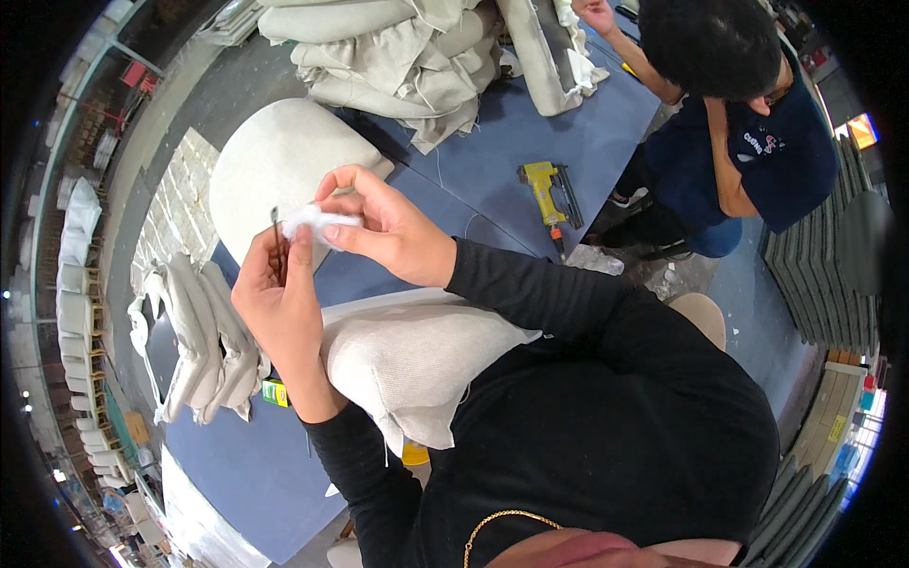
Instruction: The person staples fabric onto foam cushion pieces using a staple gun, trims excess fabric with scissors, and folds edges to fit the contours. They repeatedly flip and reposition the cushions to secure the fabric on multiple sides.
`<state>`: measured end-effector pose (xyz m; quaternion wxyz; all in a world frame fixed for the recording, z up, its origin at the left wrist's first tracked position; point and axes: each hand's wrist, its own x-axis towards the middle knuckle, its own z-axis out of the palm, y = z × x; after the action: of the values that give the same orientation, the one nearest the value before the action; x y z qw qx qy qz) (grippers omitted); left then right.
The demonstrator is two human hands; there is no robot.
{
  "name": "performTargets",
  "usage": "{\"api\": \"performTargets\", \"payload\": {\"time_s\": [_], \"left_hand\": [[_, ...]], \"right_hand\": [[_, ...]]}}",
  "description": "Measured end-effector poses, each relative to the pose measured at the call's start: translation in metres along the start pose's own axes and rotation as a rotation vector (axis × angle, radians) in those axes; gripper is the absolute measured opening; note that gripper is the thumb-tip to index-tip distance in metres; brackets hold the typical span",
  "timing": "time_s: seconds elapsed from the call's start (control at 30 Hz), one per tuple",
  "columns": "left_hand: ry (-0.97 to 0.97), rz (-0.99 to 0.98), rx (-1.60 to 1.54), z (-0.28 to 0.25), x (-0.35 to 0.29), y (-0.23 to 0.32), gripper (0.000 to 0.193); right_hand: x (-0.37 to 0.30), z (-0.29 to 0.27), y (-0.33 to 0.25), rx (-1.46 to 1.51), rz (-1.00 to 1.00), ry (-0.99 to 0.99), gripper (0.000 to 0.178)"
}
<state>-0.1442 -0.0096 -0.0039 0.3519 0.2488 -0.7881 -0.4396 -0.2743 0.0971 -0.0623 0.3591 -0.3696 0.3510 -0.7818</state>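
Observation:
A white fluffy wad (320, 221), which looks like fibre stuffing, is pinched between the fingers of both hands above the blue table. My right hand (402, 237) grips its right side, index finger curled over the top. My left hand (287, 303) presses its thumb against the wad's left side. A thin dark metal piece (276, 220) with a bent tip stands up from my left fingers; its kind is unclear. Below my hands a beige fabric-covered cushion (426, 355) rests against my body, with loose fabric corners and threads hanging toward me.
Beyond my hands lies a large beige padded seat (284, 156). A yellow staple gun (544, 199) rests on the blue table (502, 137). Covered pieces (388, 66) are piled at the back, others (204, 331) at left. A co-worker (720, 142) sits at right.

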Motion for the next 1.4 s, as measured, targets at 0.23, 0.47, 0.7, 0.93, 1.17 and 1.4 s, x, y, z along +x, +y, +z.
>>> {"api": "performTargets", "payload": {"time_s": [0.23,0.47,0.7,0.93,1.17,1.4], "left_hand": [[0.034,-0.031,-0.111,0.006,-0.003,0.006,0.021],[0.004,-0.016,0.06,0.002,0.001,0.004,0.024],[-0.074,-0.014,-0.044,0.0,0.002,-0.004,0.024],[0.101,-0.032,-0.188,0.003,-0.006,0.009,0.034],[0.314,0.02,-0.251,-0.005,-0.015,0.008,0.035],[0.42,0.001,-0.372,-0.016,-0.012,-0.007,0.026]], "right_hand": [[0.003,-0.009,0.006,-0.028,0.147,-0.095,0.025],[0.006,-0.007,-0.001,0.071,0.236,-0.079,0.031],[0.01,-0.008,0.006,-0.068,0.155,-0.076,0.038],[0.008,-0.001,0.004,-0.025,0.152,-0.074,0.038],[-0.004,0.019,-0.012,-0.04,0.152,0.003,0.034],[-0.009,-0.051,0.014,0.446,0.252,0.505,0.012]]}}
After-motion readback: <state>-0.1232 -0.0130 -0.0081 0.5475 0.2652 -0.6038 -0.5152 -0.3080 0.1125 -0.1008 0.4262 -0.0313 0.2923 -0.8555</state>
